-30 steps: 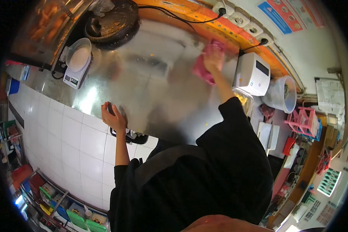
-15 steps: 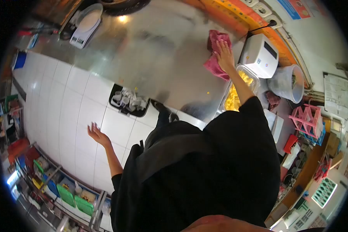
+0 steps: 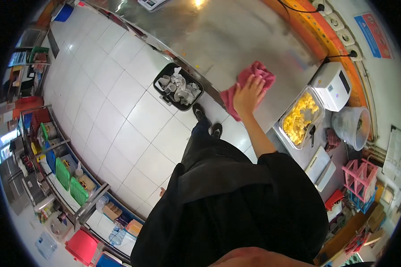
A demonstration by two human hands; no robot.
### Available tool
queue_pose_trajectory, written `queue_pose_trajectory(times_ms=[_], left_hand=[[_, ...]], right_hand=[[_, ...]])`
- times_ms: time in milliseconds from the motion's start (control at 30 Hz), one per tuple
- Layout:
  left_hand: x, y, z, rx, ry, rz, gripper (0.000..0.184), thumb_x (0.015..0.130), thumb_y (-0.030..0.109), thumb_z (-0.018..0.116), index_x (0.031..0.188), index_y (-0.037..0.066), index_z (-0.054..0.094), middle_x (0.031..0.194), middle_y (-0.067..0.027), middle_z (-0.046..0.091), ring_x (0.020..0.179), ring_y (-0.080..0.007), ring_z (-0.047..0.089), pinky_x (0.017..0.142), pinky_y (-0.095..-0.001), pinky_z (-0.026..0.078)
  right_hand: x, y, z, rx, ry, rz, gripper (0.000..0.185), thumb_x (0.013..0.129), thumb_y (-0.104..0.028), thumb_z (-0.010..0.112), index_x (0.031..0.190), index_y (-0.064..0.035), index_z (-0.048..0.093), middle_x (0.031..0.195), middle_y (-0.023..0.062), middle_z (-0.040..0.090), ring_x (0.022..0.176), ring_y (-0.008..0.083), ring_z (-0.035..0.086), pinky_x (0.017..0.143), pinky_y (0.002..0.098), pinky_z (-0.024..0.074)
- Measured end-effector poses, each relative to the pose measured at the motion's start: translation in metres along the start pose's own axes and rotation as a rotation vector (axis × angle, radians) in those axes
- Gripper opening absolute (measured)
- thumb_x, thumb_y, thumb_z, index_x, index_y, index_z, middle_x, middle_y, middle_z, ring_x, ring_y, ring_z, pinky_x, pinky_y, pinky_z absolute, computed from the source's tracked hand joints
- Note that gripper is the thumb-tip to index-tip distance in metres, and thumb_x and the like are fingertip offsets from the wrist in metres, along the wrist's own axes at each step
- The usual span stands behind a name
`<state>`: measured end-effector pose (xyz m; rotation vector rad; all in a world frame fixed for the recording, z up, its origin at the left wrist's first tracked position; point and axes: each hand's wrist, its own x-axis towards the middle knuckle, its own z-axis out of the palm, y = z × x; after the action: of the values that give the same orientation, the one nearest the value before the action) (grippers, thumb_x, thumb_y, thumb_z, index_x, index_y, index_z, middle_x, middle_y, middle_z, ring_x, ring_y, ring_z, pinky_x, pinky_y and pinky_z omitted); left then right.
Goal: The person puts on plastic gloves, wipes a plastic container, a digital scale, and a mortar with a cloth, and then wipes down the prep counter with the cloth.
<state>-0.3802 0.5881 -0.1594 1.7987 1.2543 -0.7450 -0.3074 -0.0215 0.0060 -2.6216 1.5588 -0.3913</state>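
Observation:
My right hand [image 3: 248, 94] lies flat on a dark pink cloth [image 3: 263, 72], fingers stretched out, pressing it onto the metal worktop [image 3: 218, 35]. The cloth is bunched near the worktop's front edge, and its lower part reaches past that edge. Only a bit of my left hand [image 3: 162, 192] shows beside my dark clothing; the rest is hidden, so its fingers cannot be read. Below the worktop edge, on the floor, stands a black bin [image 3: 179, 106] with crumpled paper in it. Small yellow crumbs [image 3: 197, 66] lie near the worktop's front edge.
Right of the cloth stands a clear tub [image 3: 279, 127] of yellow pieces [image 3: 298, 119], with a white device [image 3: 333, 86] behind it. A translucent bucket [image 3: 352, 127], a pink rack [image 3: 360, 178] and white boards [image 3: 317, 161] stand farther right. White floor tiles [image 3: 116, 120] extend to the left.
My right hand has dragged the cloth across the worktop toward its front edge. The left hand has dropped from its spread position to beside my body. The view has turned.

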Motion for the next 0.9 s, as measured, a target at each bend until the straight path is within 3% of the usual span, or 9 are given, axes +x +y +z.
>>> queue_pose_trajectory(times_ms=[167,400,500,633,733,800,833,900], left_hand=[[0.014,0.048,0.036,0.029,-0.150,0.115,0.067,0.088,0.050,0.047,0.138,0.015,0.018,0.123,-0.0178,0.050,0.092,-0.0307,0.058,0.064,-0.0357,0.045],[-0.001,0.206,0.072,0.002,-0.204,0.382,0.069,0.088,0.054,0.045,0.138,0.016,0.017,0.117,-0.0163,0.054,0.081,-0.0238,0.060,0.055,-0.0326,0.043],[0.002,0.250,0.084,-0.023,-0.231,0.450,0.067,0.089,0.053,0.044,0.138,0.015,0.019,0.114,-0.0151,0.055,0.078,-0.0213,0.060,0.054,-0.0317,0.042],[0.010,0.292,0.094,0.042,-0.264,0.540,0.067,0.090,0.052,0.044,0.137,0.011,0.021,0.113,-0.0157,0.056,0.079,-0.0217,0.060,0.055,-0.0303,0.042],[0.013,0.315,0.104,0.117,-0.317,0.637,0.069,0.090,0.053,0.044,0.138,0.009,0.020,0.113,-0.0163,0.056,0.082,-0.0225,0.061,0.058,-0.0311,0.043],[0.006,0.331,0.109,0.151,-0.353,0.687,0.070,0.090,0.053,0.044,0.138,0.008,0.020,0.113,-0.0165,0.056,0.084,-0.0231,0.061,0.060,-0.0317,0.044],[-0.003,0.341,0.112,0.147,-0.363,0.684,0.070,0.090,0.053,0.043,0.138,0.008,0.020,0.114,-0.0172,0.055,0.087,-0.0240,0.061,0.062,-0.0329,0.044],[-0.015,0.370,0.129,0.156,-0.384,0.666,0.069,0.091,0.052,0.043,0.139,0.008,0.019,0.119,-0.0189,0.053,0.094,-0.0265,0.060,0.067,-0.0360,0.045]], right_hand=[[0.043,-0.084,0.026,0.055,0.051,-0.061,0.064,0.088,-0.040,0.044,0.136,0.0001,0.033,0.145,0.0234,0.022,0.135,0.0388,0.017,0.107,0.0550,0.0136],[0.075,-0.154,0.055,0.227,0.097,-0.372,0.056,0.088,-0.035,0.045,0.135,-0.0053,0.038,0.144,0.0190,0.029,0.134,0.0353,0.023,0.106,0.0529,0.0184],[0.088,-0.174,0.056,0.388,-0.029,-0.620,0.046,0.088,-0.028,0.047,0.129,-0.0086,0.047,0.141,0.0124,0.036,0.132,0.0271,0.030,0.106,0.0454,0.0233],[0.093,-0.193,0.061,0.557,-0.174,-0.726,0.044,0.086,-0.029,0.049,0.125,-0.0086,0.051,0.135,0.0140,0.043,0.129,0.0269,0.035,0.107,0.0437,0.0236],[0.090,-0.204,0.064,0.751,-0.172,-0.748,0.041,0.088,-0.028,0.049,0.123,-0.0079,0.053,0.126,0.0152,0.051,0.120,0.0282,0.045,0.103,0.0400,0.0305],[0.087,-0.209,0.062,1.249,-0.614,-0.300,0.038,0.090,-0.029,0.048,0.121,-0.0069,0.054,0.118,0.0149,0.058,0.109,0.0285,0.054,0.097,0.0380,0.0387],[0.088,-0.207,0.062,1.247,-0.600,-0.297,0.038,0.090,-0.029,0.048,0.121,-0.0069,0.054,0.118,0.0149,0.058,0.109,0.0285,0.054,0.097,0.0380,0.0387],[0.098,-0.199,0.059,1.997,-0.973,0.251,0.037,0.092,-0.029,0.050,0.119,-0.0040,0.054,0.120,0.0100,0.057,0.107,0.0226,0.056,0.096,0.0387,0.0409]])
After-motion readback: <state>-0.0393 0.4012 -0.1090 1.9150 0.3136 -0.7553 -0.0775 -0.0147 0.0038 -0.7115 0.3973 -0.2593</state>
